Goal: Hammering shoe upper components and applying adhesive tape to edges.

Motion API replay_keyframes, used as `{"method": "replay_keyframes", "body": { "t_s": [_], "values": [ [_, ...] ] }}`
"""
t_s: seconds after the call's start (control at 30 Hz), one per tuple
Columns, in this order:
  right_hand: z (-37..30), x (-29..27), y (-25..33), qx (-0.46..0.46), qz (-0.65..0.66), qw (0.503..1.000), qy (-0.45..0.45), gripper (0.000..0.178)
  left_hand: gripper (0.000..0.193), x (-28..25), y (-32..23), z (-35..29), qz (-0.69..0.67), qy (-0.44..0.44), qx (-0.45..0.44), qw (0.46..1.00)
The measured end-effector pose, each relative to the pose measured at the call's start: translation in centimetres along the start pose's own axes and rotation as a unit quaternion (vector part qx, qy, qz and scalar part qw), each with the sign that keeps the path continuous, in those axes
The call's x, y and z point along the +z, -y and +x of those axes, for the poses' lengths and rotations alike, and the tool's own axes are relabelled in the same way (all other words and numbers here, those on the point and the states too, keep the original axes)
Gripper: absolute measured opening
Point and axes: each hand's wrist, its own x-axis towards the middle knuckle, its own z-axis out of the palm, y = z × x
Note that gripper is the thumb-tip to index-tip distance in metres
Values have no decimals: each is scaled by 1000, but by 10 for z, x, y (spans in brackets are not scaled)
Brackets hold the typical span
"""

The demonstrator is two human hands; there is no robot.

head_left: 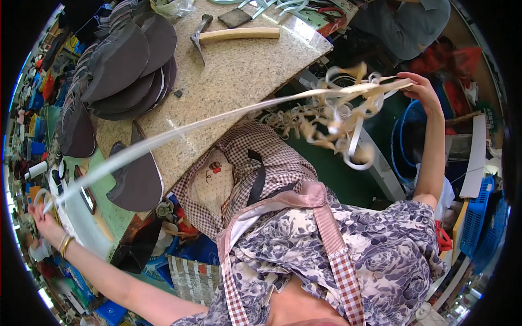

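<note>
A long pale strip [217,117] stretches across my body, blurred in places by motion. Far to the left, my left hand [48,221] is closed on one end of it, the arm held out straight. On the other side my right hand [423,93] pinches the strip's far part together with a bunch of curled cream strips [342,111]. These curls dangle beside my lap, past the table's edge, some of them smeared by movement. Dark, rounded shoe-part-like pieces [133,60] lie overlapped in a fanned pile on the table beneath and beyond the strip.
A hammer [239,35] with a wooden handle lies on the speckled stone tabletop [239,70], near a dark square block [235,18]. To the right stand a blue bucket [405,141] and blue baskets [478,217]. Another person [408,24] sits at the far right.
</note>
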Motion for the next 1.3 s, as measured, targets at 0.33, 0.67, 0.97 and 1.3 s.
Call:
{"method": "replay_keyframes", "body": {
  "t_s": [0.33,0.67,0.97,1.3],
  "values": [
    [108,-66,-133,-44,430,897,-89,36,40,-201,133,-82,214,-23,-154,964],
    [95,74,-18,123,-349,914,168,67,41,-264,97,-93,247,21,-162,955],
    [15,307,-15,-280,-287,832,382,39,42,-325,71,-103,275,35,-168,946],
    [88,95,-31,-122,352,925,71,28,43,-288,61,-115,238,36,-175,955]
  ]
}}
